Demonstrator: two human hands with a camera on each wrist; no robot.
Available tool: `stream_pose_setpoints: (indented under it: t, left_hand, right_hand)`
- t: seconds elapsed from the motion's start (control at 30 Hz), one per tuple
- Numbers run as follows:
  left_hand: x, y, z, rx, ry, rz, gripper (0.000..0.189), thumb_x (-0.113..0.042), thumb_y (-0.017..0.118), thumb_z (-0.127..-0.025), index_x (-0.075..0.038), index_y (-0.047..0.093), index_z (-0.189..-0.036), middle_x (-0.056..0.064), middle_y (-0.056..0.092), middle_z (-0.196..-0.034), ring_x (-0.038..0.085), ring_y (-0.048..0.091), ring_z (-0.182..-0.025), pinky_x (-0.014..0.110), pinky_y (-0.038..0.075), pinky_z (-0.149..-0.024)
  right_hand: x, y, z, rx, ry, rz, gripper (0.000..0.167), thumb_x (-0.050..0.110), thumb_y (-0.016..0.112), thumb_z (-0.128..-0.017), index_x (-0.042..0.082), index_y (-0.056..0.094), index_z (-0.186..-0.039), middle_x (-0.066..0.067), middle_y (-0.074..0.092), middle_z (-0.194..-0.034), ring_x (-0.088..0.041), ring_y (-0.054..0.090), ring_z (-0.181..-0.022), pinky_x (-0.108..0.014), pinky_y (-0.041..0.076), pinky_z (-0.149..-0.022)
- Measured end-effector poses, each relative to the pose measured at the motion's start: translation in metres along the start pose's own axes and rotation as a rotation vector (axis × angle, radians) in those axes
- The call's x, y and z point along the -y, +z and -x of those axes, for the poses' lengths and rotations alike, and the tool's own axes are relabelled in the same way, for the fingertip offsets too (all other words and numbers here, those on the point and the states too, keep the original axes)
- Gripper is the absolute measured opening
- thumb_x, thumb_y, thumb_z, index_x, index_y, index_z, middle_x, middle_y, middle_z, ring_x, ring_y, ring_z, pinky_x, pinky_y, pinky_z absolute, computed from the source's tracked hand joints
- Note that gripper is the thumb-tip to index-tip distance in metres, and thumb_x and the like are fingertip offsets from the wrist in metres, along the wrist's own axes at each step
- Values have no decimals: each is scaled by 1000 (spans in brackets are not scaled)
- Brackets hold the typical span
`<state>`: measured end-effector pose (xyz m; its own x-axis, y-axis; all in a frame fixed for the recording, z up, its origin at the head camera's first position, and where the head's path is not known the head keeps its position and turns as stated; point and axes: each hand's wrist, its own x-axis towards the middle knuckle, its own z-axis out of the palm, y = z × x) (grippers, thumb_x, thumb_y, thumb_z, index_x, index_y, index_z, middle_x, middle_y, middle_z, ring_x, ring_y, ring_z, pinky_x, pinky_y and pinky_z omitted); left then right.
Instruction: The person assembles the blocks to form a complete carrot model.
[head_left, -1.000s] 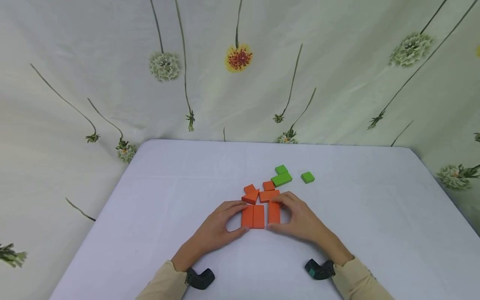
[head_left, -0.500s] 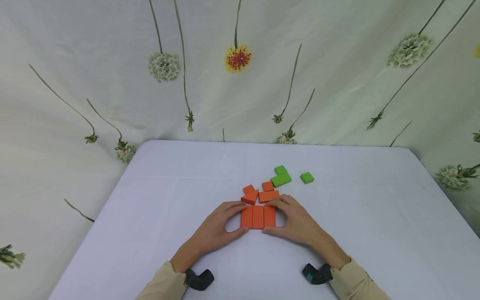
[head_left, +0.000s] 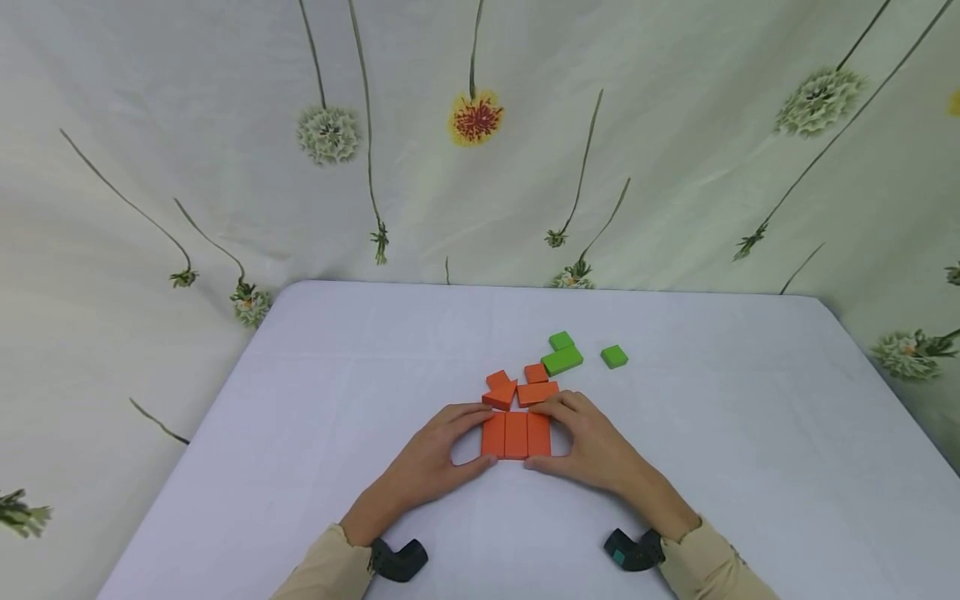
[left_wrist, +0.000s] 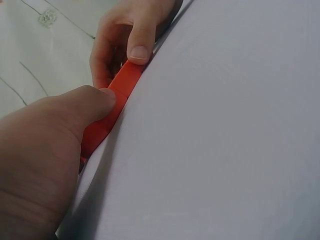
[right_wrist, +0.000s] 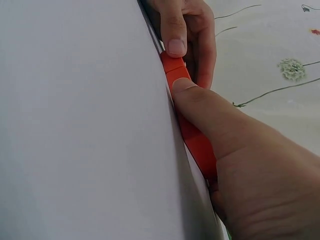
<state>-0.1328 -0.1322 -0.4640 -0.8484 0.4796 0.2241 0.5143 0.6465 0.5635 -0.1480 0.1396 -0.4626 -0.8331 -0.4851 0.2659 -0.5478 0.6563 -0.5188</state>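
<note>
Three orange rectangular blocks lie side by side on the white table in the head view: a left block (head_left: 492, 437), a middle block (head_left: 516, 437) and a right block (head_left: 539, 437). My left hand (head_left: 433, 452) pinches the left block between thumb at its near end and fingers at its far end. On the other side, my right hand (head_left: 597, 443) holds the right block the same way. Both wrist views show the thumbs pressed on the near faces of the orange row (left_wrist: 97, 132); the far fingertips are mostly hidden there.
Just beyond the row lie an orange triangular block (head_left: 501, 395), a long orange block (head_left: 537, 394) and two small orange blocks, one of them a square (head_left: 536, 372). Farther back are green blocks (head_left: 562, 360), with a single green block (head_left: 614, 357) to their right. A flowered cloth hangs behind the table.
My right hand has slid the right orange block leftward against the middle one, closing the gap. Over the last half second almost nothing has moved; the left hand has stayed in place.
</note>
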Motion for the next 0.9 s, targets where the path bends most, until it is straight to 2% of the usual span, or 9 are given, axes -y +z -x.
stream_pose_setpoints:
  t: [0.33,0.47,0.7,0.9]
  left_hand:
    - [-1,-2,-1,10,1,6,59,-32,81,-90,-15,61,-143,1,58,-147,21,53,-138,43,49,-113]
    - [-2,-3,-2,15,2,9,58,-31,81,-90,-14,61,-143,1,58,-147,21,52,-138,43,49,-113]
    - [-2,-4,-1,13,-2,16,57,-33,80,-91,-14,62,-142,1,58,-146,21,53,-138,44,49,-113]
    - [-1,-3,1,14,-13,23,58,-34,80,-91,-15,61,-142,0,58,-146,20,53,-138,42,50,-112]
  right_hand:
    - [3,-5,0,-2,26,-36,65,46,91,-75,21,69,-131,5,61,-128,-12,57,-118,-41,57,-100]
    - [3,-6,-1,-37,8,-56,62,45,89,-78,21,70,-131,6,63,-126,-11,59,-117,-39,57,-100]
    - [1,-10,-10,-109,-21,-105,47,32,84,-87,17,70,-128,5,65,-125,-13,62,-115,-40,58,-98]
    - [-1,-15,-23,-143,37,-105,40,21,81,-90,12,70,-127,-1,67,-121,-18,63,-105,-40,60,-89]
